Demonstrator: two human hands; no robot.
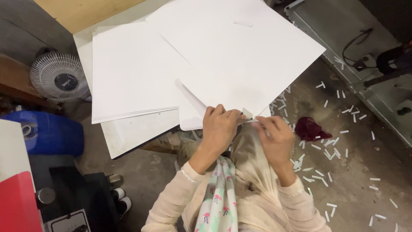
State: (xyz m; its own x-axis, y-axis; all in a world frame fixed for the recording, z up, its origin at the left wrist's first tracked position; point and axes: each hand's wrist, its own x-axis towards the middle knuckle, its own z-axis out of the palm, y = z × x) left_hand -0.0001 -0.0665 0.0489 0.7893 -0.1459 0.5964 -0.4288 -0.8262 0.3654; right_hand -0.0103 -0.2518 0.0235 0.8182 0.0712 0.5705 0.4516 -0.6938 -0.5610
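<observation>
A person seen from above stands at the near edge of a low white table (124,141) stacked with large white sheets. Both hands meet at the near corner of the top sheet (240,47), a big sheet turned diamond-wise so that this corner points toward the person and its long edges run away up and to the right.

The left hand (219,129) is closed in a pinch, thumb and fingers curled over the edge of the sheet just beside the corner. The right hand (277,137) is also curled, its fingertips pinching a thin pale strip (248,117) at that corner. The strip is short and narrow, lying roughly level between the two hands, its long axis running left to right; whether it is part of the sheet or separate cannot be told.

A second pile of white paper (133,73) lies squarer to the table on the left. On the grey concrete floor to the right are many small white strips (326,150) scattered in all directions, with a dark red crumpled cloth (310,128) among them. A small white fan (59,77) and a blue container (51,133) sit at the left
</observation>
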